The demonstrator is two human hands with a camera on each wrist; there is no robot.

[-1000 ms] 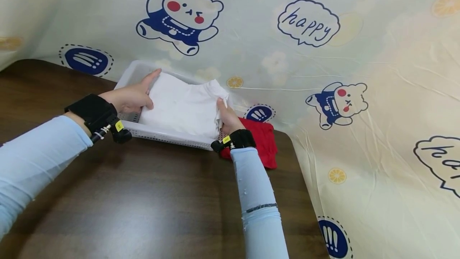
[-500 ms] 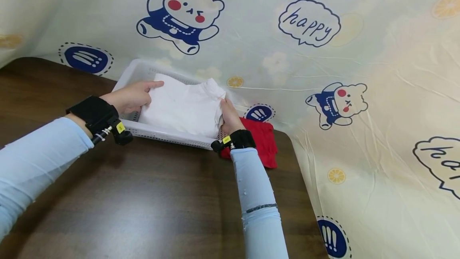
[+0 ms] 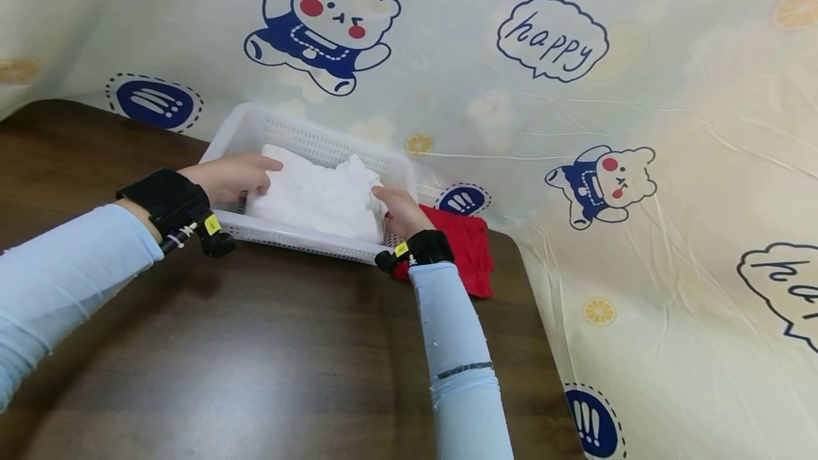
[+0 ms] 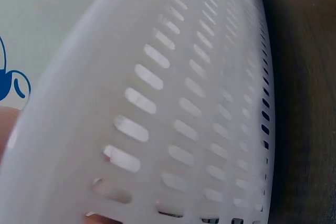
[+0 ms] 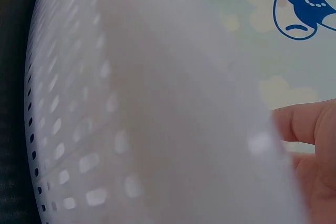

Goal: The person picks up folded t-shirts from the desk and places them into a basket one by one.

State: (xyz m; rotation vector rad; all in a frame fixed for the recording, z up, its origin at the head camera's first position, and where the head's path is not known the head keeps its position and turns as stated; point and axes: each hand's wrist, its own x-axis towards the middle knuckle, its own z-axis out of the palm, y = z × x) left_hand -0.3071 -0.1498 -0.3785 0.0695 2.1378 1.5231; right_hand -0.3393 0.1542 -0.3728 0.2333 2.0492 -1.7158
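Two bare hands of a person reach into one white plastic basket, and a white folded garment lies inside it, between these hands. The left hand passes over the basket's left end; its forefinger is stretched straight and rests at the left side of the garment. Its lower fingers are hidden, so I cannot tell how they lie. The right hand comes over the opposite end and points its upper finger at the garment's right edge. In the right wrist view, its visible digits are spread, with a gap between them; whether the tips touch the garment, I cannot tell.

Around the hands stand the basket's walls, which have many small holes. Just to the right of the right hand, outside the basket, a red cloth lies on the brown wooden table, partly covered by the wrist. Behind each hand sits a black wrist strap, and behind this a light-blue sleeve. Beyond both hands hangs a pale sheet, printed with bears, orange slices and the word "happy".
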